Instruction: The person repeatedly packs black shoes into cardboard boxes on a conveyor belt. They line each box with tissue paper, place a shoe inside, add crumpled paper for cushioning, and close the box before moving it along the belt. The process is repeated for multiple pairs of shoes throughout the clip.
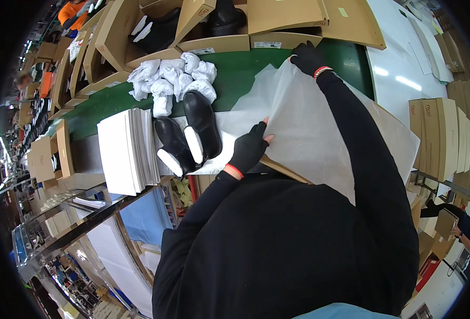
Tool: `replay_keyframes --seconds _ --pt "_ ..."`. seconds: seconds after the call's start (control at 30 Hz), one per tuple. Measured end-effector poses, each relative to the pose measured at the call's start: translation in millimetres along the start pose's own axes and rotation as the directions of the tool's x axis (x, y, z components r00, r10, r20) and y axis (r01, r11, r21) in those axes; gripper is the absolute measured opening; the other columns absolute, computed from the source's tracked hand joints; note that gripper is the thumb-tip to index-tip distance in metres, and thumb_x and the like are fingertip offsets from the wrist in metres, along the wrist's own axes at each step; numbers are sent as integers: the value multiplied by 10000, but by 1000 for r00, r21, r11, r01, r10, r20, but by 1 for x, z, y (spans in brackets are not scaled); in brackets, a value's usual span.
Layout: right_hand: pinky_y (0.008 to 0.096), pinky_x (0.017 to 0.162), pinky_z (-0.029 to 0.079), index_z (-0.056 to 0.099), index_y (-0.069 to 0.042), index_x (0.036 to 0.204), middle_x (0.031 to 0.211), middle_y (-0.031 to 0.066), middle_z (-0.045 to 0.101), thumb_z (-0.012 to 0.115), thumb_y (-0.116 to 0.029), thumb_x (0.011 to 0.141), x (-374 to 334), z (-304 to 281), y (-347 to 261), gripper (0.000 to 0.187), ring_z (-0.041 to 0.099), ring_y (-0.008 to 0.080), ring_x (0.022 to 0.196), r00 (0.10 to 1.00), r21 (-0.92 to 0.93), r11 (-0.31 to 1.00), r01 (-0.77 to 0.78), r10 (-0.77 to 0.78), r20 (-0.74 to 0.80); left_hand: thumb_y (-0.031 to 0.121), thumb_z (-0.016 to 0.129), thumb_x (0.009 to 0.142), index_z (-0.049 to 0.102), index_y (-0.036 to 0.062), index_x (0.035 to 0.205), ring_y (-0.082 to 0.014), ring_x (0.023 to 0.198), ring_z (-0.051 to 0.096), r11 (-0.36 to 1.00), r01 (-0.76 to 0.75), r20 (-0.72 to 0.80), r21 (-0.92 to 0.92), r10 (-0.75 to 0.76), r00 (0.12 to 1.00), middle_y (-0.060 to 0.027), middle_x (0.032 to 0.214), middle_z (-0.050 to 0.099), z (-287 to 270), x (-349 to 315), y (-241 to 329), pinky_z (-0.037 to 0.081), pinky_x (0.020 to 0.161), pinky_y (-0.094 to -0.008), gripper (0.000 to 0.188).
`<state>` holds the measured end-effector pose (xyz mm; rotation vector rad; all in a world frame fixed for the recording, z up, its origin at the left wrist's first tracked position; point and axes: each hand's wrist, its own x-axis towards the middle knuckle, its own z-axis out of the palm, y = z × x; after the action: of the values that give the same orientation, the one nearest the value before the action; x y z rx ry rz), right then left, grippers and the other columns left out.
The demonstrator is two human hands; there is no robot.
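Observation:
A large sheet of white tissue paper spreads over a cardboard box, whose brown edges show beneath it. My left hand, in a black fingerless glove, touches the paper's left edge with thumb and fingers apart. Farther off, my right hand, also gloved, has the far corner of the sheet at its fingertips; the exact grip is partly hidden. Left of my left hand lies a pair of black ankle boots with white paper at their openings. Crumpled white paper wads sit just beyond them.
A stack of white sheets stands left of the boots. Open cardboard boxes with black boots line the far side of the green surface. Upright boxes stand at right. A person in orange is at far left, another at right.

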<state>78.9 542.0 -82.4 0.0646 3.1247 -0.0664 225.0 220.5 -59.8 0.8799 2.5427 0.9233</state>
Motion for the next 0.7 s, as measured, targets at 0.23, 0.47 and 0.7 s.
replay_keyframes --seconds 0.23,0.47,0.7 --pt "745 1025 112 123 -51 1514 1555 230 125 716 -655 641 -116 -32 -40 1216 109 445 1429 977 32 987 155 -148 -151 288 520 939 382 124 1426 -359 789 655 985 162 149 -58 -152 977 -180 1000 658 1 -33 -11 500 658 -458 532" --pt "684 1085 91 125 13 1492 1548 272 95 786 -719 431 -172 48 0 1448 101 447 1432 928 -2 995 -105 98 359 261 555 932 395 82 1404 -355 764 646 992 70 90 -107 -61 994 -160 1019 651 12 -22 -1 496 650 -452 529" --pt "748 1008 162 111 -29 1506 1537 286 109 818 -606 479 -193 42 -26 1374 121 476 1415 961 -64 997 -42 58 270 260 604 904 407 96 1398 -332 772 659 974 146 50 -176 -139 989 -156 1117 632 0 -27 12 507 664 -425 557"
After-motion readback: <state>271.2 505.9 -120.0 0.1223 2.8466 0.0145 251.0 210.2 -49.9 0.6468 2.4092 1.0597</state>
